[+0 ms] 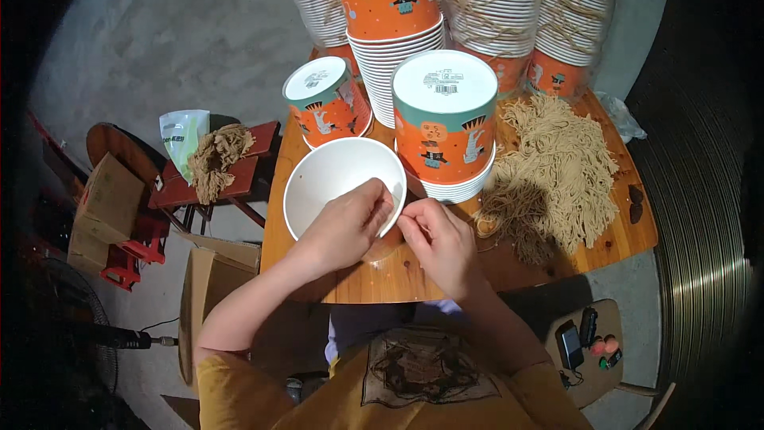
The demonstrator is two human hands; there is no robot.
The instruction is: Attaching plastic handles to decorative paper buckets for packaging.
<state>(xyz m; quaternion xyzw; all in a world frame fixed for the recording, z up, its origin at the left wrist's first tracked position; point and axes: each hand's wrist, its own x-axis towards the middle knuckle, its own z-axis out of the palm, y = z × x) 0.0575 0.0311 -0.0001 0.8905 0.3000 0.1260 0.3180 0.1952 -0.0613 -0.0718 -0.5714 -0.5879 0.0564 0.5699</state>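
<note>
Head | left hand (pixel 348 225) pinches white bowl (pixel 330 175) rim | right hand (pixel 440 240) fingers curled, grip unclear

A white paper bowl (pixel 338 179) sits open side up, tipped a little toward the person, at the near edge of the round wooden table. Its inside is plain white and shows nothing in it. The rim on the near right side is pinched between the fingers of the left hand (pixel 350 223) and the right hand (pixel 438 239).
</note>
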